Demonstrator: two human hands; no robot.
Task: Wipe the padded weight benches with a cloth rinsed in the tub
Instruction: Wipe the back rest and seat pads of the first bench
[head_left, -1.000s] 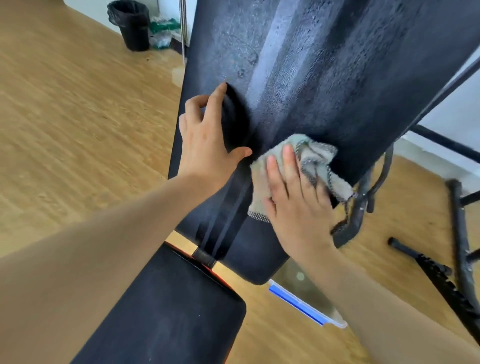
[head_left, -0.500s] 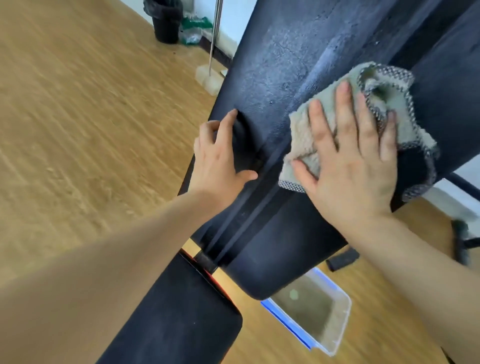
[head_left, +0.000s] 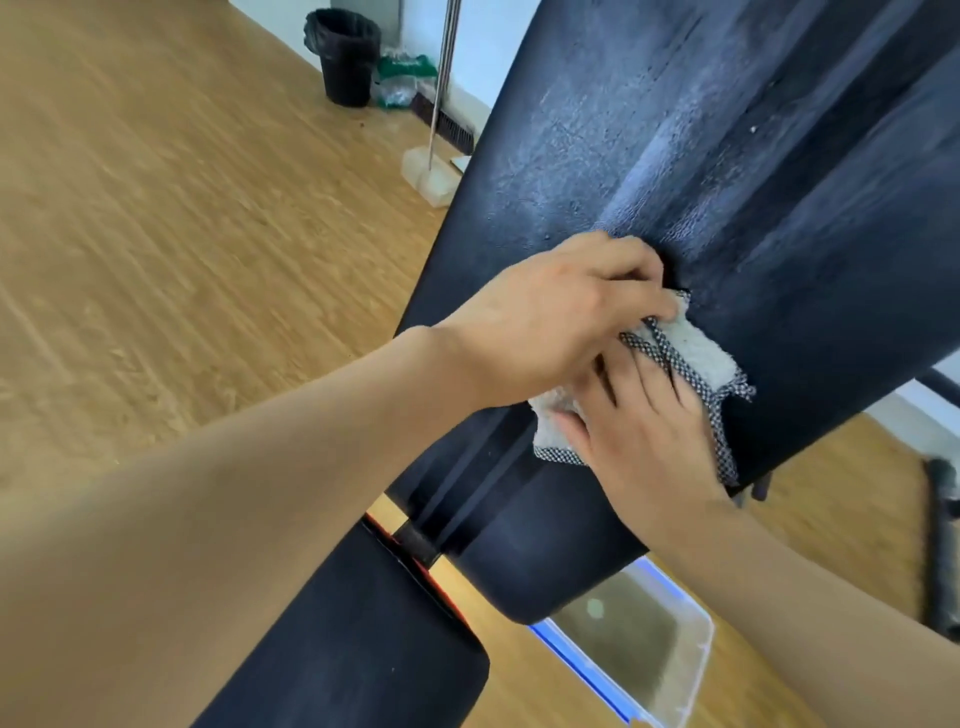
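A black padded bench back (head_left: 727, 171) slopes up to the upper right, and its seat pad (head_left: 363, 634) lies at the bottom. A pale cloth (head_left: 696, 353) with a checked border lies against the back pad. My right hand (head_left: 654, 441) presses flat on the cloth's lower part. My left hand (head_left: 550, 317) reaches across above it, its fingers curled at the pad's slot, thumb and fingers pinching the cloth's upper edge. A clear tub (head_left: 649, 649) with a blue rim and murky water sits on the floor under the bench.
Wooden floor (head_left: 171, 234) spreads to the left. A black bin (head_left: 345, 57), green bags and a mop pole on a clear base (head_left: 434, 174) stand by the far wall. Black frame bars (head_left: 943, 540) lie on the floor at the right.
My right hand slid the cloth down the pad, from high on the right back toward the middle. My left hand left the pad's edge slot and moved right onto the cloth.
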